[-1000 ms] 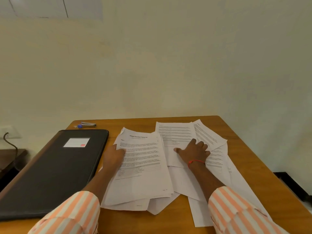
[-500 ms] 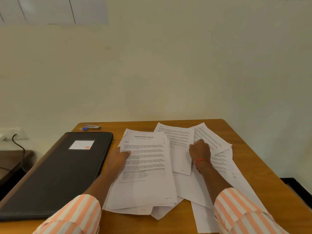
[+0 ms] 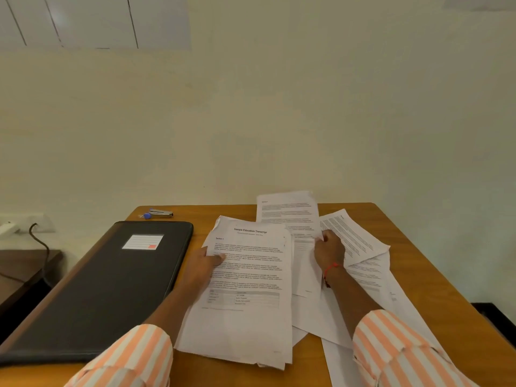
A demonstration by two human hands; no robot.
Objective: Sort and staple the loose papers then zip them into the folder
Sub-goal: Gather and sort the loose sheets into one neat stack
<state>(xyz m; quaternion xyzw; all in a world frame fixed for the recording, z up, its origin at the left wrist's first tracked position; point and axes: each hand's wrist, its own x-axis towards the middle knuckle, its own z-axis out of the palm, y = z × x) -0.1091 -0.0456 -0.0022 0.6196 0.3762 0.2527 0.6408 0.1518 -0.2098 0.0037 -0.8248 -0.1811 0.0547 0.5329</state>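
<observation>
Papers [image 3: 360, 247] lie fanned and overlapping on the right half of the wooden worktop [image 3: 435, 289]. Nearer the middle, a stack [image 3: 251, 317] headed "Sample Education Transcript" is gripped at its left edge by the left hand [image 3: 205, 266], with the thumb pressed on top and the rest of the hand out of sight beneath. The right hand [image 3: 331, 251], with a red thread [image 3: 331, 267] at the wrist, has its fingers [image 3: 324, 241] curled round the right edge of one sheet [image 3: 287, 213], whose far end stands raised past the worktop's back edge. A black folder [image 3: 111, 289] with a white label [image 3: 143, 242] lies shut on the left, near the stack. A stapler [image 3: 161, 213] sits at the back left corner, beyond the folder. Both sleeves [image 3: 131, 356] are striped orange and white.
</observation>
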